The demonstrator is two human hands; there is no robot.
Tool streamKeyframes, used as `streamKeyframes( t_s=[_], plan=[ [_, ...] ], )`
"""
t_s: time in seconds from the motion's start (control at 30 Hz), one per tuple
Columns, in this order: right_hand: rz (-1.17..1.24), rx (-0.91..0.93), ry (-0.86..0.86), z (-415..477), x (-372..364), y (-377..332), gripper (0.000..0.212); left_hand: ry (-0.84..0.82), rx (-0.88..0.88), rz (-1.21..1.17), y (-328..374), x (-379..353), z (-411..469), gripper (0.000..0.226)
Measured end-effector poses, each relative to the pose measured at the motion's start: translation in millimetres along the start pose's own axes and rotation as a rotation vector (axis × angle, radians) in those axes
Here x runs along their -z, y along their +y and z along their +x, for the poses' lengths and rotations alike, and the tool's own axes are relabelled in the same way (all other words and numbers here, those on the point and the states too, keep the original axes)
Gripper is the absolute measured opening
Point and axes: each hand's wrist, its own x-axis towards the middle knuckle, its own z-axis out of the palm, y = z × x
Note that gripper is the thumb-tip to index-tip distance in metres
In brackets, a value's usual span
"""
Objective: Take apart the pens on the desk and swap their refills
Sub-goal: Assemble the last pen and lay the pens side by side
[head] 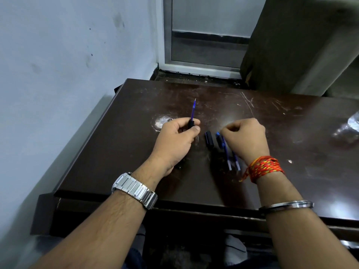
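— Where is the left hand [174, 140]?

— Over the middle of the desk [136, 171], a bit toward the left edge. Its fingers [195, 130] and thumb pinch a short black pen section [191, 124], and a blue refill [193, 109] sticks out of it with its tip aimed at the far edge.

— And the right hand [246, 136]?

— Just to the right of it, curled up, the thumb pressed against the bent forefinger. I cannot tell whether anything is held between them.

— What lies on the desk?

— Between the hands, a black barrel piece [209, 139]. Just beside it, partly under the right hand, a blue pen part [226, 152] and another thin blue piece [236, 162] run side by side toward the near edge.

— Anything on the wrists?

— A metal watch [134, 188] on the left; a red and yellow thread band [266, 167] and a steel bangle [287, 204] on the right.
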Motion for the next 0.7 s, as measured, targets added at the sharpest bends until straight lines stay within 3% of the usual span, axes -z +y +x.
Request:
streamKeyframes(
  t_s=[0.23, 0.47, 0.57, 0.7],
  plan=[
    [-0.221, -0.041, -0.079, 0.5, -11.8, -1.0, 0.018, 0.006, -0.06, 0.101, -1.4, -2.9, -3.3, 0.018],
    [-0.232, -0.086, -0.045, 0.4, -17.0, 0.3, 0.018, -0.012, -0.063, 0.114, -2.3, -2.0, -4.7, 0.022],
    [-0.075, -0.014, 0.057, -0.5, -15.0, -4.3, 0.025, -0.047, -0.094, 0.105, -4.0, -2.0, -4.5, 0.022],
    [0.47, -0.011, 0.145, -0.9, -13.5, -16.3, 0.027, -0.121, -0.122, 0.154, -8.0, -1.6, -2.0, 0.026]
  ],
)
